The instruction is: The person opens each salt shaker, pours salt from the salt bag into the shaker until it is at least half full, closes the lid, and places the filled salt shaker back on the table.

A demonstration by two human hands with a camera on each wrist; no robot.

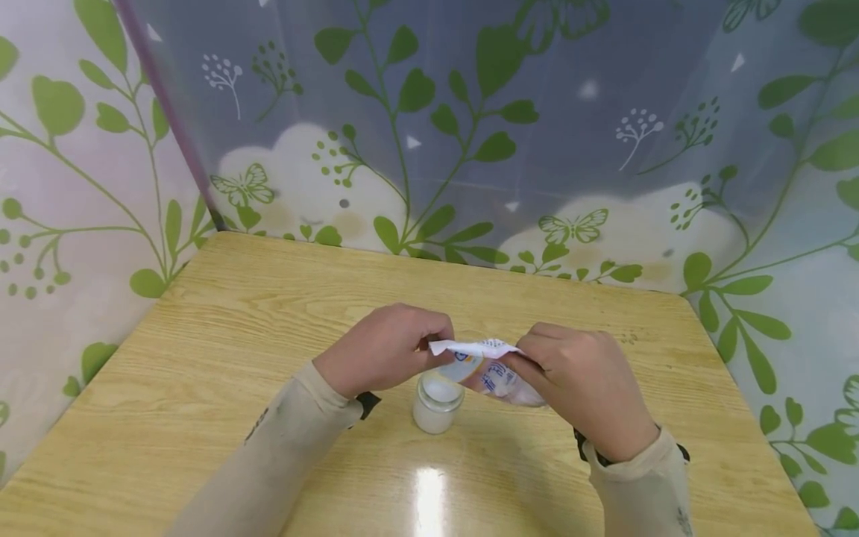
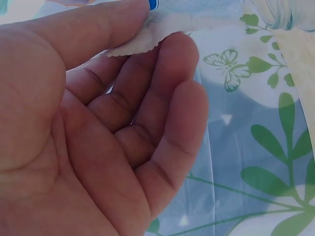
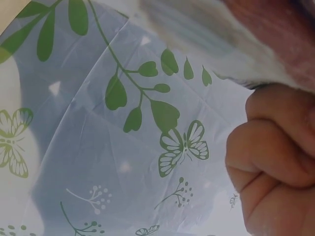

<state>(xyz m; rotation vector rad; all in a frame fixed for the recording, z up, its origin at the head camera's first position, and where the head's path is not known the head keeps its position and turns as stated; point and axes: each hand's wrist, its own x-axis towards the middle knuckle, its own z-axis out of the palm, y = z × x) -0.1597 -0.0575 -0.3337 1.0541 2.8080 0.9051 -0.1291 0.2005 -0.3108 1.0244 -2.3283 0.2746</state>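
Both hands hold a printed plastic packet with blue lettering and a white top edge. At the packet's left corner, my left hand pinches the edge between thumb and fingers. The left wrist view shows that white edge under the thumb, the other fingers loosely curled. On the right, my right hand grips the packet's top, fingers curled. In the right wrist view, the packet is blurred above the knuckles. A small glass jar stands upright below the packet's left end, whitish inside. The packet partly hides its rim.
The jar stands on a wood-grain table. A patterned curtain with green leaves and butterflies rises along the table's back edge, and similar panels flank both sides. A bright reflection lies on the table near the front.
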